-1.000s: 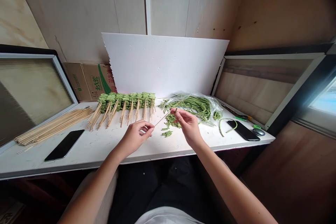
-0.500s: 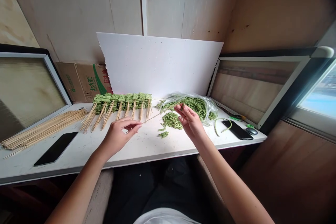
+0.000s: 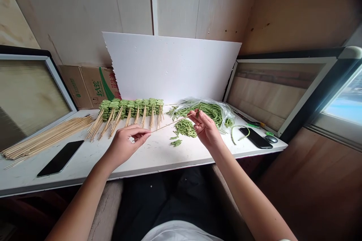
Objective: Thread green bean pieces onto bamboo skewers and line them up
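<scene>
My left hand (image 3: 126, 144) pinches the blunt end of a thin bamboo skewer (image 3: 172, 122), which runs up and right to my right hand (image 3: 205, 128). Those right fingertips hold the skewer's far end with a short green piece, probably yardlong bean, though it is too small to be sure. Just beneath the skewer lies a heap of cut bean pieces (image 3: 185, 128), with a smaller bunch (image 3: 176, 142) in front. Behind my right hand, long green beans fill a clear plastic bag (image 3: 205, 110). Left of the heap stands a row of bean-packed skewers (image 3: 131, 108).
A white table (image 3: 152, 162) carries loose bamboo skewers (image 3: 48, 135) at left and black phones (image 3: 60, 158) (image 3: 255, 138) on both sides. Scissors (image 3: 250, 123) lie at right. A white foam board (image 3: 169, 67) and cardboard box (image 3: 89, 86) stand behind.
My left hand has moved left along the skewer, leaving more of it showing between my hands. My right hand has shifted slightly, and the whole view has drifted a little.
</scene>
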Demonstrator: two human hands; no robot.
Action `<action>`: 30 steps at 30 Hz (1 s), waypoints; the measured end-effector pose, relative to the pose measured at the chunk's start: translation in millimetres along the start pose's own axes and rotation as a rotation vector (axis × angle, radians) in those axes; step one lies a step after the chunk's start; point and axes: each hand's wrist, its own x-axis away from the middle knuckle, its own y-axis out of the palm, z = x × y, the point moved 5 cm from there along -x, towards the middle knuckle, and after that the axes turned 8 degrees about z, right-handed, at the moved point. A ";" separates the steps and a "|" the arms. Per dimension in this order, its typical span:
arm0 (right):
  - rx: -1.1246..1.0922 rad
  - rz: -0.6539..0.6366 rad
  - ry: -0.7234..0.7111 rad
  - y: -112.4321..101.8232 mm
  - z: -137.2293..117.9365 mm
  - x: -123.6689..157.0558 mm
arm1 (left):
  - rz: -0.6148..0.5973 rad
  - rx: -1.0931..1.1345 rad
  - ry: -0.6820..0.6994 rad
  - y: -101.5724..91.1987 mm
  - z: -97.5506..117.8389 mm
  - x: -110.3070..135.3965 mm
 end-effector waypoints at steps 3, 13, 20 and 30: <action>0.000 -0.013 -0.014 2.2 -2.3 1.0 | 0.004 -0.008 0.011 -0.4 -0.1 0.0; 0.007 -0.046 -0.033 8.1 -6.2 4.2 | 0.018 -0.026 0.011 -1.6 -2.9 0.1; -0.002 -0.059 -0.045 7.9 -7.4 4.1 | 0.021 -0.039 0.000 -2.3 -1.0 0.1; 0.086 -0.052 -0.140 4.2 -14.3 3.6 | 0.036 -0.064 0.037 -3.0 -2.8 2.6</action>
